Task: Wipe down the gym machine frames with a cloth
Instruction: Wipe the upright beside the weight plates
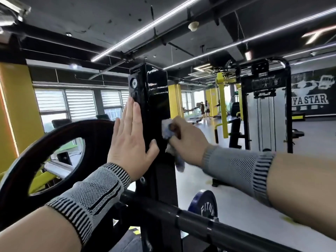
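A gym floor stretches back under a dark ceiling [127,24] lined with strip lights [145,28], with yellow pillars [174,100] and shuttered windows [80,102] along the far side. At right stands a black cable machine [267,106] with a weight stack, in front of a wall sign [312,99] reading in part "YA STAR". Two people [204,109] are small figures in the distance.

In the foreground a glossy black upright post [156,106] of a weight rack rises through the centre of the view. A large black weight plate [60,160] hangs to its left, and a black barbell [209,222] runs across the lower frame, passing in front of the post's base. A smaller blue plate [205,204] marked "FITNE" sits behind the bar.

The left hand [131,140] lies flat and wide against the post's left face, fingers straight and pointing up, thumb spread across the front edge. The right hand [187,137] grips a pale grey cloth [168,130] bunched in its curled fingers and presses it to the post's right edge, about halfway up; a loose tail of the cloth hangs below the hand, blurred. Both forearms wear grey knitted wrist sleeves [91,195] with black striped bands.
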`<state>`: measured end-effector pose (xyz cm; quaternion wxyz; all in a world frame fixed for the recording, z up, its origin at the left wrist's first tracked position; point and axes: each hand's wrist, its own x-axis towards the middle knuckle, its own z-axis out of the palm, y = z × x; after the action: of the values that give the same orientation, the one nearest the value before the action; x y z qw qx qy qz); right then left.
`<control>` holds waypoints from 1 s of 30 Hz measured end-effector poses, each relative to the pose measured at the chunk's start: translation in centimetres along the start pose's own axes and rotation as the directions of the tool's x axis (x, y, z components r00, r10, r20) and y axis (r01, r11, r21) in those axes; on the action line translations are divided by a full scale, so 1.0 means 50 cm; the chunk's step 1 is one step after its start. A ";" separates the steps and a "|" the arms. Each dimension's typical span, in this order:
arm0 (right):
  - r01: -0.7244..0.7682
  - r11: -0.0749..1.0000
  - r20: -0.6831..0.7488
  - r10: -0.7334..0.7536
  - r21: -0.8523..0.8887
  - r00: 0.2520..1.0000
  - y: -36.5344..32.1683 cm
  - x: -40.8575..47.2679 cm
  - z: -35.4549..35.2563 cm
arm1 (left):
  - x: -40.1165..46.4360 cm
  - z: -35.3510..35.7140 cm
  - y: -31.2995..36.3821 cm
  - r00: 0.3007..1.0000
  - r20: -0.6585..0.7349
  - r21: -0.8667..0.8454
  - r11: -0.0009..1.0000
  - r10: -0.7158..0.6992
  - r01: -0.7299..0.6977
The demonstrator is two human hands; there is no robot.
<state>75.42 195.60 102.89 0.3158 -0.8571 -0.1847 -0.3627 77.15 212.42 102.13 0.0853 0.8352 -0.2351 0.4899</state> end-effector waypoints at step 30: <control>-0.068 0.957 -0.316 0.159 0.281 0.935 -0.091 0.195 -0.074 | -0.002 0.004 -0.024 0.995 -0.057 0.010 0.997 0.078 -0.078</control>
<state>77.59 197.30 113.93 0.4752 -0.7420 -0.1249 -0.4561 77.84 213.43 102.03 0.0695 0.8112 -0.2630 0.5177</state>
